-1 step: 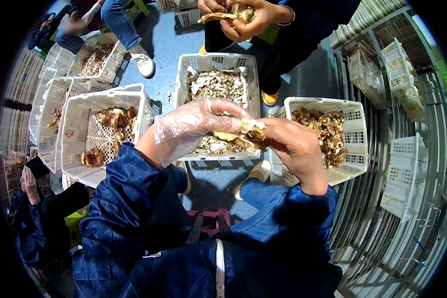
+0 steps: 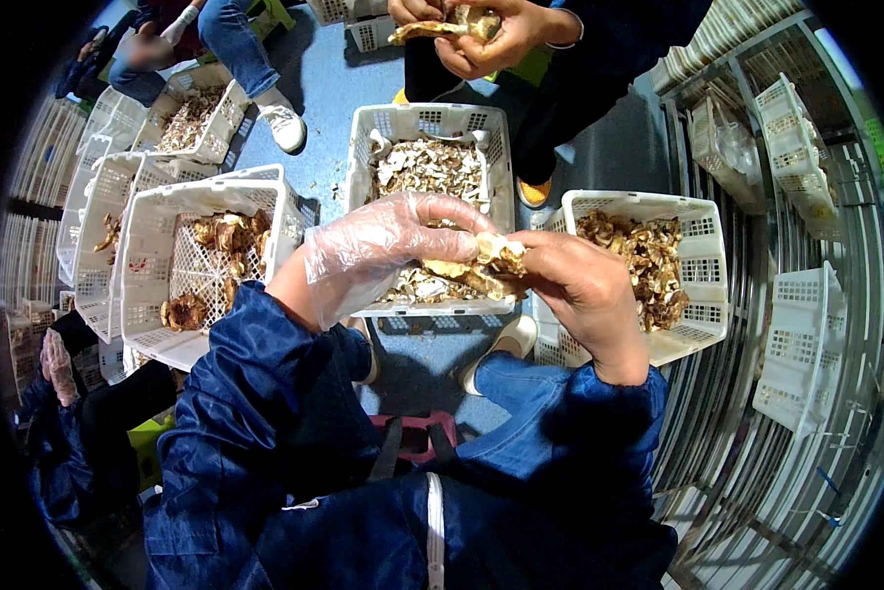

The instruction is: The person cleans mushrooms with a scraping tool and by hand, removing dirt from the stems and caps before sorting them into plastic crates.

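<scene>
My left hand (image 2: 395,236), in a clear plastic glove, grips a brown and cream mushroom (image 2: 502,260) with its fingers bent over the top. At the mushroom's right end, my bare right hand (image 2: 582,285) pinches it between thumb and fingers. Whether a small tool is inside the right hand cannot be seen. Below both hands stands a white plastic basket (image 2: 359,147) of pale mushroom scraps (image 2: 427,169). To the right, brown mushrooms (image 2: 648,261) are heaped in another white basket (image 2: 703,270). A third basket (image 2: 142,236), at the left, holds a few mushrooms (image 2: 234,236).
Across from me a co-worker's hands (image 2: 481,34) hold another mushroom (image 2: 447,29). More baskets (image 2: 93,221) stand stacked at the left, near another person's gloved hand (image 2: 58,369). Metal racks (image 2: 717,364) with white baskets (image 2: 801,344) line the right side. My knees flank the blue floor (image 2: 412,359).
</scene>
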Demonstrator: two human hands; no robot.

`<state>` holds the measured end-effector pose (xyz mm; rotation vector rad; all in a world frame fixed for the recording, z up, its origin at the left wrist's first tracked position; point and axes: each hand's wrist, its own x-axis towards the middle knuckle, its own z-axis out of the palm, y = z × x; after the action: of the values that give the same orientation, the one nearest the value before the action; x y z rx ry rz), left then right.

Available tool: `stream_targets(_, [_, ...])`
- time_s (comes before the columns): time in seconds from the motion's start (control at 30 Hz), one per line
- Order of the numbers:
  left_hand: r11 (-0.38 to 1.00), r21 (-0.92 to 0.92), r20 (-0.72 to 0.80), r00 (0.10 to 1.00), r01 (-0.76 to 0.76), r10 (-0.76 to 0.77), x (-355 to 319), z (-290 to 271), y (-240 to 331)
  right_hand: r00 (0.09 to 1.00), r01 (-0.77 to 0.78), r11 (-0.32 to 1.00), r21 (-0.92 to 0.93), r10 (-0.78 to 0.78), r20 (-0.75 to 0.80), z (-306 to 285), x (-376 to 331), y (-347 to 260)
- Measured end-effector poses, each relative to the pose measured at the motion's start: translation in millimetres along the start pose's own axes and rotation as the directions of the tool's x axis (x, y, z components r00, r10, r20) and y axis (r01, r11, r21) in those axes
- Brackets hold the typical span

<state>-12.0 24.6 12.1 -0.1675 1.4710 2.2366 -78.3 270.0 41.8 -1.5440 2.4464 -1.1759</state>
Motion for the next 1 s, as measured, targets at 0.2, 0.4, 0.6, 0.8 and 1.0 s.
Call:
stream_targets(0.2, [0.988, -0.142, 0.028, 0.998, 0.063, -0.059, 0, -7, -4, 0.998, 0.024, 0.999, -0.022, -0.025, -0.055, 0, 2, -8])
stream_targets(0.4, [0.974, -0.226, 0.041, 0.999, -0.010, 0.019, -13, 6, 6, 0.995, 0.062, 0.995, 0.079, -0.055, -0.085, -2, -3, -11])
stream_targets(0.6, [0.974, -0.223, 0.045, 0.998, -0.035, 0.046, -15, 6, 1, 0.986, 0.119, 0.992, 0.044, -0.113, -0.123, -2, -3, -10])
stream_targets(0.8, [0.984, -0.175, 0.154, 0.988, 0.021, 0.006, -4, -5, -6, 0.980, 0.085, 0.995, 0.059, -0.073, -0.184, 0, -1, -17])
stream_targets(1.0, [0.974, -0.215, 0.032, 0.997, 0.070, -0.065, -10, 0, -1, 0.938, 0.164, 0.986, 0.009, -0.153, -0.312, -4, 0, -11])
